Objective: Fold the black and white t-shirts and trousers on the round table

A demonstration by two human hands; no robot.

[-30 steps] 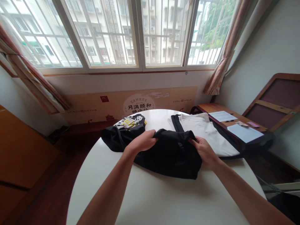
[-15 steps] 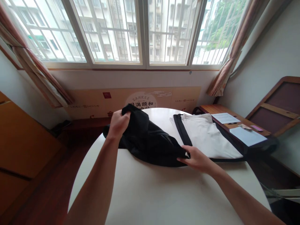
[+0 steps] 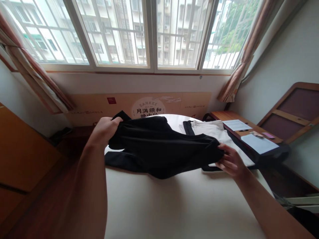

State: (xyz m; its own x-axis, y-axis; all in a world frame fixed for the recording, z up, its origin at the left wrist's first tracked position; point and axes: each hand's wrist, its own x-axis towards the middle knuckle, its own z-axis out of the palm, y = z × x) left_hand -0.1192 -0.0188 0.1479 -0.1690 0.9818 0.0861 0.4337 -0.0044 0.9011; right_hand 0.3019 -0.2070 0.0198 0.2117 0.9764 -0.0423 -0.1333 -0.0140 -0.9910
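Observation:
A black garment is stretched sideways above the white table, its lower left part resting on the tabletop. My left hand is closed around its upper left edge. At the other end, my right hand pinches the garment's right corner between thumb and fingers. Behind that corner lies a stack of folded white and black clothes, partly covered by the black garment. Whether the black garment is a shirt or some other piece, I cannot tell for sure.
A wooden desk with paper sheets stands beyond the table on the right. A printed cardboard panel leans under the barred window. An orange-brown cabinet is on the left, and curtains hang at both sides.
My hands have moved apart, left hand leftward and right hand rightward and slightly up. The bunched black garment is now pulled out wider and covers more of the folded stack.

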